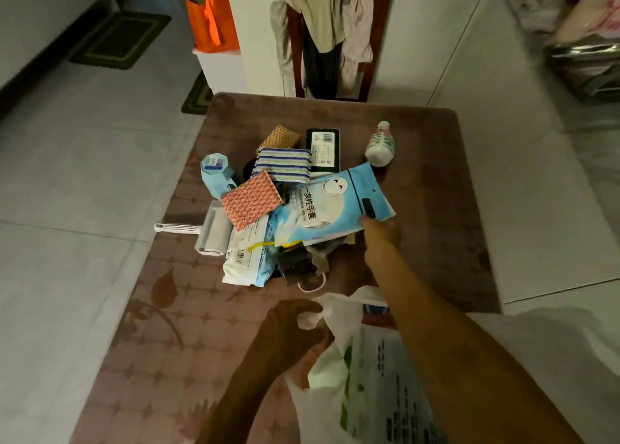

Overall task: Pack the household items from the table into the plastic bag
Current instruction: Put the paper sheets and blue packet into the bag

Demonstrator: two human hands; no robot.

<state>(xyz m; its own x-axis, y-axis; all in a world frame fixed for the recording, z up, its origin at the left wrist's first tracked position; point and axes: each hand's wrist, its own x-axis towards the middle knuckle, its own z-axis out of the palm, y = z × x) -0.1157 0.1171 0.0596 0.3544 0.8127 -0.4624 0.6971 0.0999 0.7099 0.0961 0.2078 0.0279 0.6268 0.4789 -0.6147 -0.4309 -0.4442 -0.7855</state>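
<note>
Head view: right hand [382,233] pinched the near edge of the blue glove packet [330,205] atop the pile. Left hand [295,329] gripped the plastic bag [365,369] rim. Bare table [161,309] lay left of it.

Dim room, pale grey tiled floor [84,181], brown table [188,326] with leaf-pattern cover. Behind it a dark wood chair [375,40] draped with clothes [322,17] against a white wall; orange bag [209,17] on a white box, green mat [119,39] far left
</note>
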